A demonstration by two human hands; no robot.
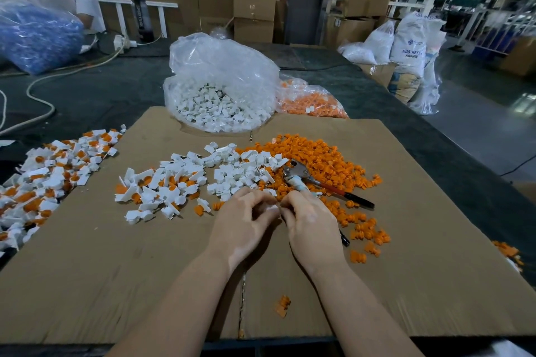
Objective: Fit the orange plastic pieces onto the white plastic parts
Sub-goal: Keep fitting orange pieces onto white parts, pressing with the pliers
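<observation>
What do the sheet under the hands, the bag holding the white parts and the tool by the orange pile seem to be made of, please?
The sheet looks like matte brown corrugated cardboard, with a fold seam down its middle. The bag appears to be thin clear plastic film, crinkled and glossy. The tool seems to have a bare metal head, dull grey with a sheen; its red-and-black handles could be coated, though that is unclear.

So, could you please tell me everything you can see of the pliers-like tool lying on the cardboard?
The pliers-like tool lies flat on the cardboard sheet, just beyond the right hand. Its metal head, dull silver with a pivot, rests at the edge of the loose orange pieces, beside the white parts. One thin handle, red and then black at the grip, runs toward the right; a second black tip shows near the right wrist. Neither hand grips it, though the right fingertips are close to its head.
</observation>
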